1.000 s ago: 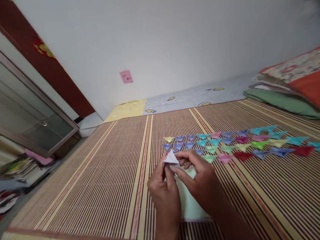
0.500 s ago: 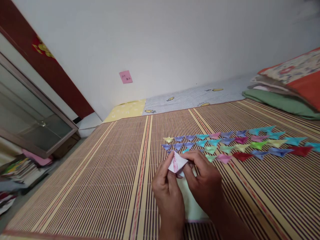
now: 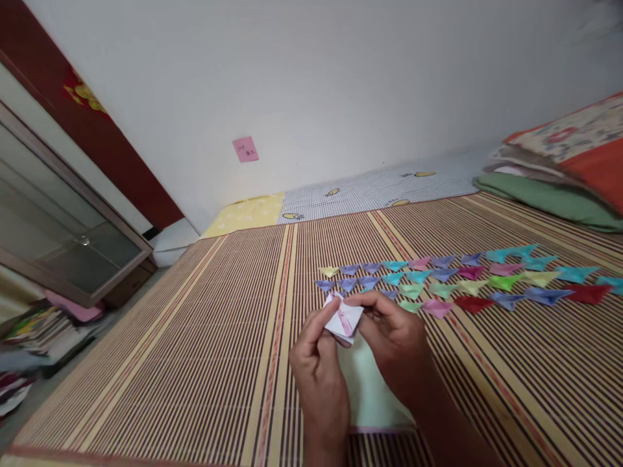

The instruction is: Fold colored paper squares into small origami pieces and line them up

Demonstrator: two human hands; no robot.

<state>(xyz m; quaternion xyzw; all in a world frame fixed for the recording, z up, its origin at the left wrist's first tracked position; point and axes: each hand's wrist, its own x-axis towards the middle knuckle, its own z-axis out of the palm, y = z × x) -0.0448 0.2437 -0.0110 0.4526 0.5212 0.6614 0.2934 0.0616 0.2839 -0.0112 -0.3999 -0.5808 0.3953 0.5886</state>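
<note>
A small folded white paper [image 3: 344, 320] with a pink strip is held between both hands, above the striped mat. My left hand [image 3: 321, 376] grips its left edge, with the thumb on the upper left. My right hand [image 3: 396, 344] pinches its right side, fingers curled behind it. Below the hands a pale green sheet [image 3: 372, 389] lies on the mat, partly covered by my right forearm. Beyond the hands stand rows of small folded paper boats in several colours, among them a dark red boat [image 3: 473, 305] and a bright green boat [image 3: 506, 281].
The striped mat [image 3: 233, 324] covers the bed. Folded bedding [image 3: 549, 194] is piled at the right. A pink note [image 3: 245, 149] is stuck to the wall. At the left are a glass-panelled door [image 3: 73, 220] and a stack of books [image 3: 39, 334].
The folded paper has turned and tilted slightly between my fingers, showing lower layers. Both hands have shifted a little to the left, uncovering more of the pale green sheet.
</note>
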